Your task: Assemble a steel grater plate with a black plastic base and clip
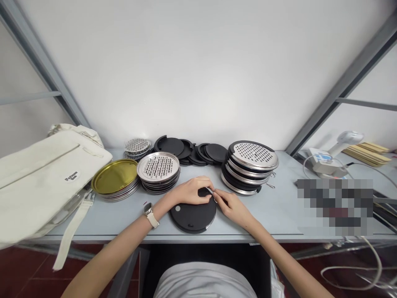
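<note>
A round black disc (192,217) with a small pale dot lies on the table near the front edge. My left hand (196,191), with a watch on its wrist, rests over the disc's far side; its thumb and curved fingers grip the rim. At the disc's upper right edge, my right hand (228,205) pinches a small thin metal clip (210,190). The fingertips of both hands almost meet there and hide part of the clip. Whether the clip is fastened to the disc I cannot tell.
Left of my hands stand stacks of gold lids (115,177) and perforated grater discs (158,166), beside a cream bag (40,178). Loose black discs (170,146) lie behind. To the right are a stack of assembled graters (254,155) and a white scanner (344,142) on its stand.
</note>
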The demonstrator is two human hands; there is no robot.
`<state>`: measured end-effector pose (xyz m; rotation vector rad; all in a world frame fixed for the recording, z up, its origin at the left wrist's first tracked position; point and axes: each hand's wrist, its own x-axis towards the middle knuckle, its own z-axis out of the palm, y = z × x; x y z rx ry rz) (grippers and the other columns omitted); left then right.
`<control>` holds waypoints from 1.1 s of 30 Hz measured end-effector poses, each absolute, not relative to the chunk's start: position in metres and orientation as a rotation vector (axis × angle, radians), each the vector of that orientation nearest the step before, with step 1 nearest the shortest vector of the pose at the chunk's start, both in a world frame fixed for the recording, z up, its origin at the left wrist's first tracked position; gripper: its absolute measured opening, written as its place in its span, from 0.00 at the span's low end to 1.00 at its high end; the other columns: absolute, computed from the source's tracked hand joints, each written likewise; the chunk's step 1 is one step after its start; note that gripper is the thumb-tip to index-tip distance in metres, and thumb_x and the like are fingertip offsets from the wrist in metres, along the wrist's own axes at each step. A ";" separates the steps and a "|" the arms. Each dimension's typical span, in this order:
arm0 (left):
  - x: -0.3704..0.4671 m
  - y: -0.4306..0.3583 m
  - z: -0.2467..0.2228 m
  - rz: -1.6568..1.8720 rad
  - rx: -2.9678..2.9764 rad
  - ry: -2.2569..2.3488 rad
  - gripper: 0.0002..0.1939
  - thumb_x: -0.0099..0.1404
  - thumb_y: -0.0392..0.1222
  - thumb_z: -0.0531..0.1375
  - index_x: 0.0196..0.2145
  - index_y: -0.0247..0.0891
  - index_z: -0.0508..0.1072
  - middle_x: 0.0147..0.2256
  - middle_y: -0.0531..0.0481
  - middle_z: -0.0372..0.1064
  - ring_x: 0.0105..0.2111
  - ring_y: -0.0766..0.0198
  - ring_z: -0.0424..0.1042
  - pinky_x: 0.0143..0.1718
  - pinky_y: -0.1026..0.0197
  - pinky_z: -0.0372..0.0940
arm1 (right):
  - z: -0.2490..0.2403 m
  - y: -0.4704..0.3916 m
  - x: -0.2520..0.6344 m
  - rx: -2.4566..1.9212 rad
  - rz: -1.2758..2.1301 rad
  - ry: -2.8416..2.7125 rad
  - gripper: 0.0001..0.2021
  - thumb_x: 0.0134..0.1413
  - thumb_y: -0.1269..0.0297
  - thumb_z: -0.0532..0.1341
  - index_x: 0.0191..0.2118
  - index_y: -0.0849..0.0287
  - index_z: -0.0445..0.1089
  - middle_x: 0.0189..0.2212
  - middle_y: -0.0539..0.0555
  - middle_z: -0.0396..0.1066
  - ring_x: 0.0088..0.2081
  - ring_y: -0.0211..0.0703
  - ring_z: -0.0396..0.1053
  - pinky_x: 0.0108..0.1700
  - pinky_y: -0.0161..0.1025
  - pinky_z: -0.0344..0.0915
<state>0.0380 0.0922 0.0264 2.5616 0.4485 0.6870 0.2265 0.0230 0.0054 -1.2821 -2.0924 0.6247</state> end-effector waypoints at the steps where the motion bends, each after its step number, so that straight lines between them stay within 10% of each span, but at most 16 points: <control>1: 0.038 0.092 0.026 0.687 2.560 0.447 0.09 0.58 0.33 0.57 0.38 0.37 0.69 0.35 0.49 0.67 0.38 0.62 0.67 0.42 0.61 0.62 | 0.006 0.023 0.226 -1.281 0.622 -2.093 0.14 0.65 0.62 0.47 0.27 0.57 0.58 0.21 0.46 0.58 0.23 0.37 0.56 0.28 0.34 0.51; 33: 0.037 0.094 0.027 0.662 2.547 0.407 0.09 0.57 0.31 0.58 0.38 0.37 0.69 0.36 0.48 0.67 0.39 0.61 0.66 0.44 0.61 0.61 | 0.005 0.022 0.226 -1.300 0.577 -2.134 0.15 0.65 0.61 0.45 0.28 0.57 0.58 0.21 0.47 0.60 0.24 0.38 0.57 0.29 0.34 0.53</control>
